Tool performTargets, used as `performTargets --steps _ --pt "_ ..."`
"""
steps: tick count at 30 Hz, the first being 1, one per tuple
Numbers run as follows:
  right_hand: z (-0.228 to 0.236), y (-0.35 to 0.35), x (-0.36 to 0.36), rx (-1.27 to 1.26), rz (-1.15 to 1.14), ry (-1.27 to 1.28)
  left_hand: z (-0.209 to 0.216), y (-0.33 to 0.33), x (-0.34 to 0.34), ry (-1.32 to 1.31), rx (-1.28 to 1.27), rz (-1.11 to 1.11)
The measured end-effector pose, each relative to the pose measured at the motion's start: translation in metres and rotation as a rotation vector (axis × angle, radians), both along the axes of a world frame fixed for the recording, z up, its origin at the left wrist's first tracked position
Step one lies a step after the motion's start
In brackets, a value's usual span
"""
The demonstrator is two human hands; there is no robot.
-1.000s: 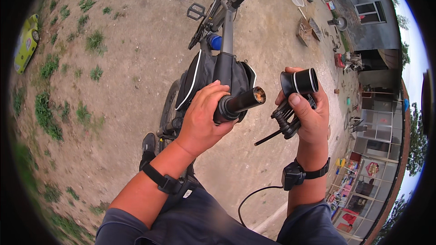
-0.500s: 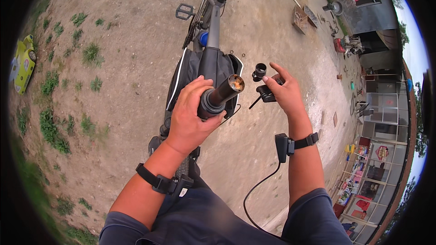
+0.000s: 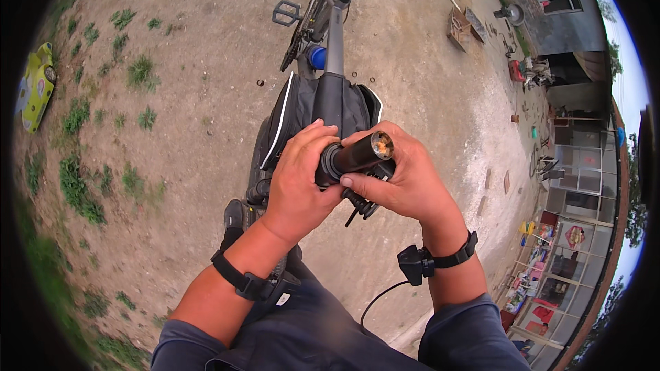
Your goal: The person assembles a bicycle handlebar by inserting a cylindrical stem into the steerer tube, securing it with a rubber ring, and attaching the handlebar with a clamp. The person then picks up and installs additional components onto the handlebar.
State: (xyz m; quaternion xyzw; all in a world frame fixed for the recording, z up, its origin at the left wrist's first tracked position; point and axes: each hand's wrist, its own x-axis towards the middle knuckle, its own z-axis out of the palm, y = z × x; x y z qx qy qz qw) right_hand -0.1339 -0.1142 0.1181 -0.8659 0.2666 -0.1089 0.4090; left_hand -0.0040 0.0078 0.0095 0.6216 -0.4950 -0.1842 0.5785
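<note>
A dark bicycle steerer tube (image 3: 368, 153) points up toward me, rusty orange inside its open end. My left hand (image 3: 302, 172) is closed around the black collar (image 3: 330, 163) at its base, fingers on the far side and thumb on the near side. My right hand (image 3: 412, 178) curls around the tube's right side, its thumb on the near side below the rim. A black clamp-like part (image 3: 363, 204) with a thin rod shows below my right hand, mostly hidden by it. Beyond lies a black frame bag (image 3: 289, 113) with white piping.
The bicycle's frame tube (image 3: 334, 45) runs away from me, with a pedal (image 3: 285, 12) at its left. Small rings (image 3: 260, 83) lie on the ground. A green toy car (image 3: 36, 88) stands far left; a wooden box (image 3: 459, 29) and a building (image 3: 584, 172) are to the right.
My right hand has moved left with the black clamp-like part, from apart to beside the tube. The tube's end has shifted slightly right and down. My left hand stays around the collar.
</note>
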Motion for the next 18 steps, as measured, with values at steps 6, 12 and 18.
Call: performTargets --steps 6,12,18 --pt "0.000 -0.001 -0.001 0.029 -0.033 0.037 0.000 -0.003 0.000 0.004 -0.007 0.006" --pt "-0.002 -0.005 -0.002 0.040 -0.010 0.046 -0.001 -0.003 0.002 0.030 0.016 -0.024" --pt "-0.014 -0.008 -0.002 0.032 -0.021 0.012 -0.005 -0.012 0.005 0.018 0.004 -0.037"
